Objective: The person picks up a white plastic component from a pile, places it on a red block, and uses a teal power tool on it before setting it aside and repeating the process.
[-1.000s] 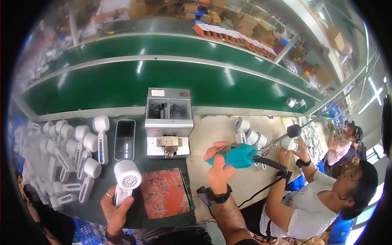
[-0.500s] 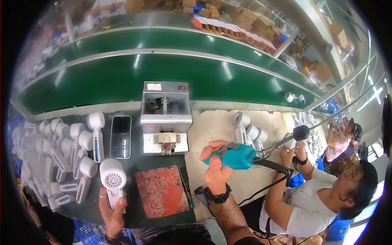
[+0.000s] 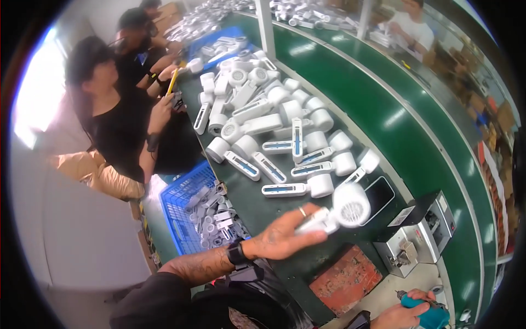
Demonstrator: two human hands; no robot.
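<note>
A white handheld fan [image 3: 350,205] with a round grilled head is in my left hand [image 3: 285,236], its fingers closed round the handle and its head tilted away over the bench. At the lower right, my right hand [image 3: 402,317] grips a teal electric screwdriver [image 3: 430,313], held low near the bench. Beyond my left hand lies a large heap of similar white fans [image 3: 257,112], several with open handles showing a blue strip inside. The nearest fan [image 3: 320,185] in the heap rests just past my left fingers.
A red worn mat [image 3: 346,278] lies by the grey metal machine [image 3: 422,236]. A phone [image 3: 378,200] sits beside the heap. Below the bench edge stands a blue basket [image 3: 171,211] of small parts. Co-workers [image 3: 118,109] sit at the left; a green conveyor [image 3: 378,123] runs behind.
The view has swung left, bringing the fan heap and the co-workers to the middle. Both hands keep their hold on the fan and the electric screwdriver.
</note>
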